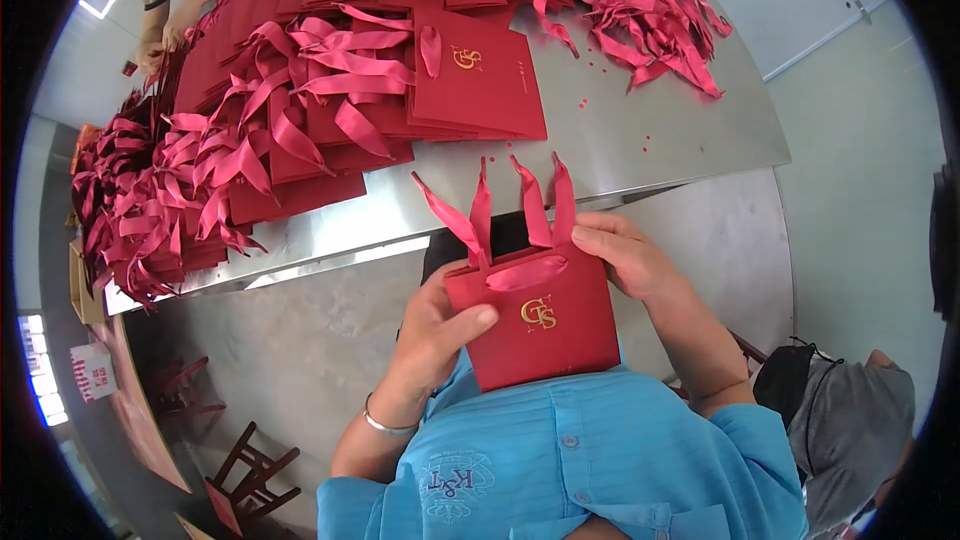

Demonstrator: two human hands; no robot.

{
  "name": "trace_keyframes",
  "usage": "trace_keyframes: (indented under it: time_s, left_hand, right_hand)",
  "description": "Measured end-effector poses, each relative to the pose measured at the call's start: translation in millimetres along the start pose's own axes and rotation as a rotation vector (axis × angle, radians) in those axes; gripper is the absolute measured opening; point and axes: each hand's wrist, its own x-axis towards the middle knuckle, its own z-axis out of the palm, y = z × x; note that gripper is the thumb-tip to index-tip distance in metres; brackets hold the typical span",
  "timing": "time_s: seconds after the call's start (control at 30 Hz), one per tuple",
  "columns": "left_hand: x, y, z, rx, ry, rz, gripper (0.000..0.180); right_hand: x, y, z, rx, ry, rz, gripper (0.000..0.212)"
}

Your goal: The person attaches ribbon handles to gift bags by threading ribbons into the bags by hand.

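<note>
A red paper gift bag point(545, 352) with a gold monogram is held up against my blue shirt. My left hand point(440, 325) grips its left side, thumb across the front and fingers behind. At the upper right corner, my right hand point(622, 248) pinches the bag's edge beside the ribbon. Two pairs of pink ribbon ends point(535, 210) stick up from the top, and a ribbon loop point(525, 273) lies across the front just below the rim. Beyond my hands, finished-looking red bags point(480, 80) with pink ribbons lie stacked on the metal table point(690, 145).
A heap of loose pink ribbons point(650, 10) covers the table's far right. More ribboned bags point(150, 190) pile up at its left end. A co-worker's hands point(165, 40) touch bags at the far left. Wooden stools point(250, 480) stand lower left; a person in grey point(855, 430) is at lower right.
</note>
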Motion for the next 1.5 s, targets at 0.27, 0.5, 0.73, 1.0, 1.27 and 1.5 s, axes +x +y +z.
trace_keyframes:
  time_s: [0.27,0.5,0.73,1.0,1.27,1.5]
  left_hand:
    - [20,0,7,0.22,0.086,0.041,0.037]
    - [15,1,5,0.288,-0.034,0.126,0.038]
    - [14,-2,0,0.301,-0.087,0.12,0.039]
    - [16,1,4,0.237,-0.144,0.054,0.037]
    - [21,-6,3,0.154,-0.141,-0.082,0.039]
    - [19,-4,8,0.158,-0.181,-0.045,0.034]
  right_hand:
    - [8,-21,2,-0.488,0.185,-0.168,0.017]
    - [14,-29,14,-0.623,0.27,-0.266,0.023]
    - [18,-21,10,-0.595,0.257,-0.197,0.023]
    - [17,-28,10,-0.312,0.102,0.047,0.018]
    - [20,-37,8,-0.387,0.016,-0.011,0.013]
    - [30,-43,8,-0.291,0.035,-0.011,0.015]
